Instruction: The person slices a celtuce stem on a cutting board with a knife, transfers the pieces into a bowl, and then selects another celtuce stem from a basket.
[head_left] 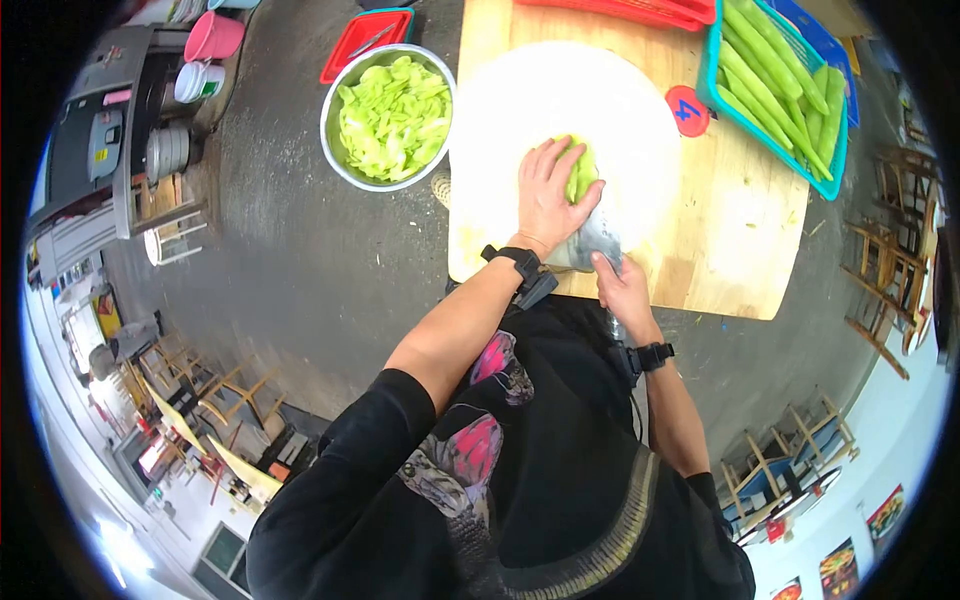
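My left hand [550, 190] rests with its fingers over a piece of light green vegetable [581, 178] on a white round cutting board [625, 110]. The vegetable looks like peeled celtuce, partly hidden under the palm and fingers. My right hand [624, 290] grips a cleaver [598, 240] by its handle. The broad blade lies close beside my left hand, near the board's front edge, and its far end is partly covered by that hand. Left of the board, a metal bowl [327, 140] is heaped with light green slices [395, 120].
A wooden table [745, 240] carries the board. A teal basket [838, 165] of long green vegetables [765, 85] stands at its far right, near a red disc marked 4 [687, 111]. A red tray [345, 55] lies behind the bowl. Stools and chairs [885, 250] stand around.
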